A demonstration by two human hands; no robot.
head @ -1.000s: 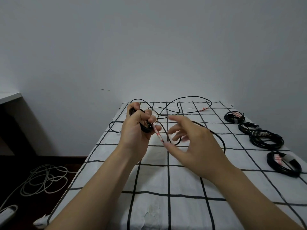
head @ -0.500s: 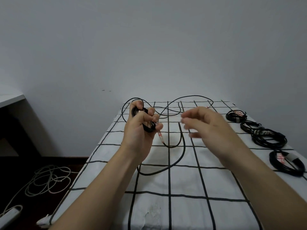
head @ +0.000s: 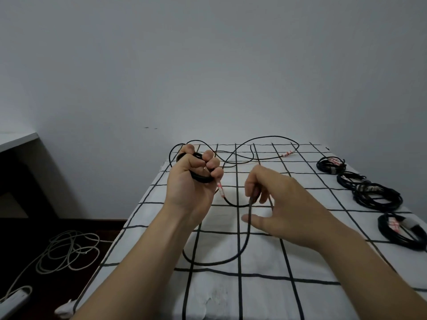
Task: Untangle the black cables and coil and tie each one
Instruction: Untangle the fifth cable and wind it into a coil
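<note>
- Your left hand (head: 189, 181) is clenched round a small coil (head: 203, 180) of the black cable (head: 231, 257). The turns are trapped in your palm, and a red-marked plug end (head: 220, 187) pokes out below your knuckles.
- Your right hand (head: 288, 204) is hooked on the same cable just beside that plug. The curled fingers (head: 250, 185) lift a bend of it while the thumb stands apart. It looks like a light grip, more a guide than a clamp.
- The rest of the cable lies on the checked surface (head: 323, 296). One slack loop falls toward you, and further loops cross each other near the far edge, ending at a second red-marked end (head: 287, 154).
- Expect the cable to be light, thin and limp, but springy enough to hold its curves. It will probably twist and try to kink as you wind it.
- The jacket looks smooth, so let it slide through your right fingers rather than pulling hard.
- Take hold of the run close to the coil, not at the plug. Feed each turn into your left palm.
- The crossings at the far edge could snag, so draw slowly.
- Four tied coils (head: 376, 196) lie along the right side, well apart from your hands.
- Pale cords (head: 67, 250) lie on the floor to the left.
</note>
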